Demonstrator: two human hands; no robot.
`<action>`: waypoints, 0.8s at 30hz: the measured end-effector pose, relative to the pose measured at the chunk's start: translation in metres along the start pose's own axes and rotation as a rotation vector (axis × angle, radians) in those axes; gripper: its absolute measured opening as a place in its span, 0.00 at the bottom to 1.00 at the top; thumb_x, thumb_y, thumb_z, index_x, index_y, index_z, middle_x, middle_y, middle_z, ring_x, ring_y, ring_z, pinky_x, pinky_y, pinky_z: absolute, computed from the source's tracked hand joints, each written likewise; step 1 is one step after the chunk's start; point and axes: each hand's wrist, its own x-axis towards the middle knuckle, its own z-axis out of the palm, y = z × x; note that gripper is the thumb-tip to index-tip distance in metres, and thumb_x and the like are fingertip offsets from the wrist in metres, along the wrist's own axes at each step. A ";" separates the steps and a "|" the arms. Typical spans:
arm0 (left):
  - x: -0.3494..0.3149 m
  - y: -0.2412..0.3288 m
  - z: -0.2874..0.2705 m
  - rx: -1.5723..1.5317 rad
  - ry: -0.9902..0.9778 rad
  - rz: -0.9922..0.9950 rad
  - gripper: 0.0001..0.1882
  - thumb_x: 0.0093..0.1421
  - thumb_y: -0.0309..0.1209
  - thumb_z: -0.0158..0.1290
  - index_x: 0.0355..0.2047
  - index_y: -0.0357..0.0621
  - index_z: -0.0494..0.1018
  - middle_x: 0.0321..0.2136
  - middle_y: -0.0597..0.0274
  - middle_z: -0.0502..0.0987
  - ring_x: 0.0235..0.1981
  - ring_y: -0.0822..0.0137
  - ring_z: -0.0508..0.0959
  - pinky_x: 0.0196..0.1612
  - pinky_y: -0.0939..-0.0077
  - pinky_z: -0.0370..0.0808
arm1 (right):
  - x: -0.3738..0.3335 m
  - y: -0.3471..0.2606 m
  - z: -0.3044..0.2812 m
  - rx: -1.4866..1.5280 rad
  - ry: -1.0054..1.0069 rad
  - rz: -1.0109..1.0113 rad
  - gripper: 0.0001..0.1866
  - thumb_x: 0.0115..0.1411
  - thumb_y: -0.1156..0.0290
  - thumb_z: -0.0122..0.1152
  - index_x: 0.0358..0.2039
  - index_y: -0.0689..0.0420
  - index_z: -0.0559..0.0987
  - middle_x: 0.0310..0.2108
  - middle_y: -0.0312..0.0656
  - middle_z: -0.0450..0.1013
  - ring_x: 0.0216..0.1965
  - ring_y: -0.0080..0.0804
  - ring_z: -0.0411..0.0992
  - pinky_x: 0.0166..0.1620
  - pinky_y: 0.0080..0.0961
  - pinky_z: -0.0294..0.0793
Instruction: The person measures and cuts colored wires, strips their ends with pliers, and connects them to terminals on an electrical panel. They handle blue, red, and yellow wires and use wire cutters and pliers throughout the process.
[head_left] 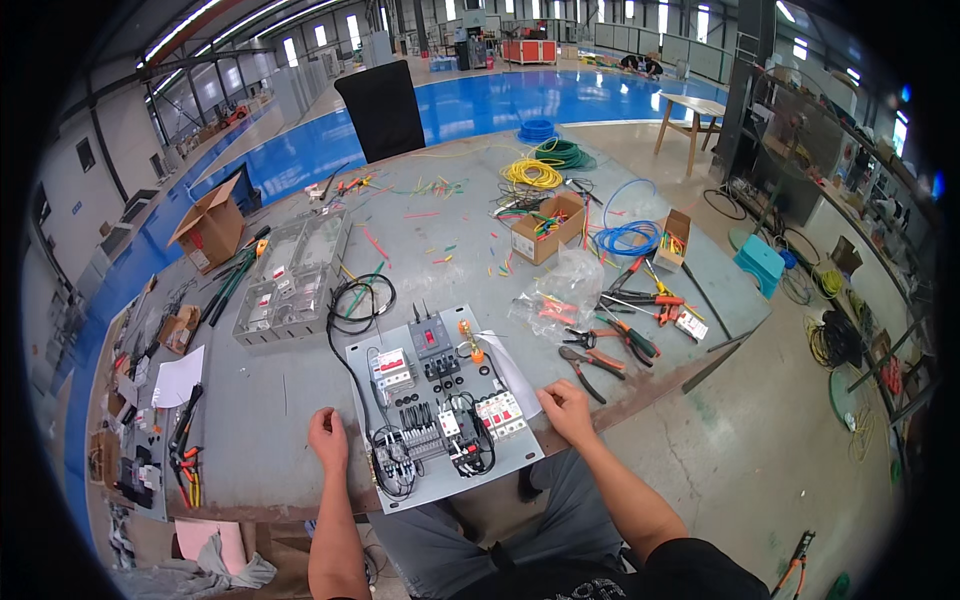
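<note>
A grey mounting plate (498,487) fitted with electrical parts lies at the table's near edge in front of me. On it sit a large grey circuit breaker (432,337), a white breaker (391,369) at upper left, a row of white breakers (500,414) at right, a black-and-white contactor (464,436) and several terminal blocks (421,441). Black wires loop around its lower part. Left of the plate, my left hand (329,438) rests with curled fingers, nothing visible in it. My right hand (567,411), also curled, lies by the plate's right edge, its fingertips beside a white sheet (508,370).
Pliers (590,371), screwdrivers and cutters lie to the right, near a clear plastic bag (562,295). Farther back are a carton (548,228) of wire pieces and yellow wire coils (532,174). Grey enclosures (290,290) stand at left. A black chair (380,110) is beyond the table.
</note>
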 end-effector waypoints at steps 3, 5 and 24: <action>0.000 0.004 0.002 -0.008 0.002 -0.004 0.08 0.64 0.27 0.57 0.39 0.34 0.78 0.34 0.56 0.79 0.32 0.64 0.79 0.39 0.69 0.77 | 0.000 -0.003 -0.002 -0.004 0.005 -0.007 0.10 0.60 0.69 0.69 0.29 0.64 0.82 0.24 0.42 0.73 0.24 0.29 0.71 0.29 0.27 0.68; -0.004 0.002 0.002 -0.024 0.002 -0.003 0.08 0.64 0.27 0.56 0.39 0.34 0.78 0.34 0.56 0.79 0.31 0.64 0.79 0.39 0.70 0.77 | -0.003 -0.008 -0.004 -0.006 0.007 -0.007 0.10 0.60 0.69 0.69 0.29 0.64 0.82 0.24 0.43 0.73 0.24 0.29 0.71 0.29 0.27 0.68; -0.005 -0.004 -0.001 -0.068 0.001 -0.017 0.08 0.66 0.28 0.56 0.40 0.35 0.79 0.33 0.58 0.80 0.32 0.68 0.78 0.40 0.72 0.77 | -0.003 -0.002 -0.003 -0.046 0.028 -0.043 0.11 0.60 0.68 0.68 0.30 0.65 0.82 0.25 0.45 0.74 0.25 0.32 0.72 0.30 0.28 0.70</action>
